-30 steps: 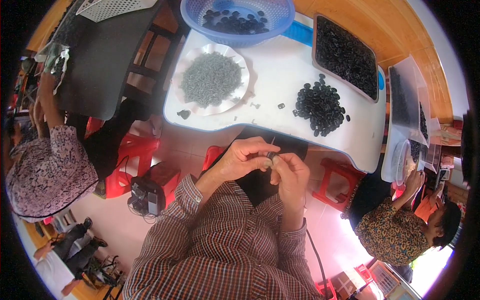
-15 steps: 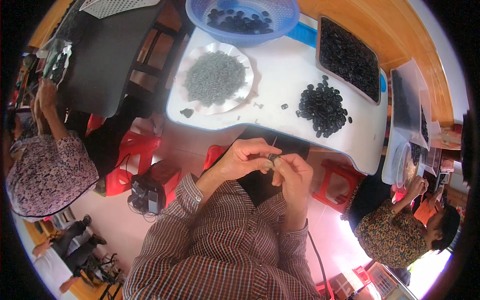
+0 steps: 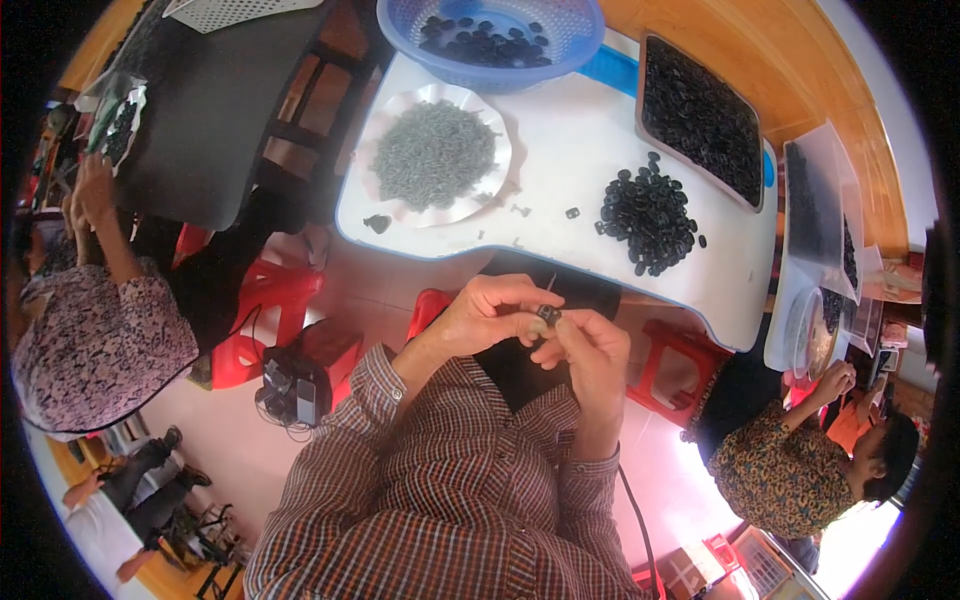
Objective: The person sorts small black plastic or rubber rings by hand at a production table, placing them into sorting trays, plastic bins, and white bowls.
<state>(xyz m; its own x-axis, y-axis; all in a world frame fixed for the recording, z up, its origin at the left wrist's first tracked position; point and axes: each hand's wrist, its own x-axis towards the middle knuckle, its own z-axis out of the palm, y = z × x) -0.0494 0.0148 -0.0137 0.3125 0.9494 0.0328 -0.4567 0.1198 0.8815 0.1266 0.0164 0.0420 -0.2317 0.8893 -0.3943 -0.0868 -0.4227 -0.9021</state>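
Two hands pinched on one small dark ring (image 3: 547,314).
It is gripped between closed fingertips of the left hand (image 3: 492,314) and right hand (image 3: 590,350), held over the lap, just below the white table (image 3: 570,170), within reach of the loose black ring pile (image 3: 650,215).

In front of me stands a white desk (image 3: 590,175) with a blue edge. On it I see a white scalloped plate (image 3: 385,190) full of small grey pieces, a blue plastic basket (image 3: 560,65) and a dark rectangular tray (image 3: 645,110), both with black rings. A loose heap of black rings (image 3: 650,220) lies near the tray. Red plastic stools (image 3: 265,310) stand below.
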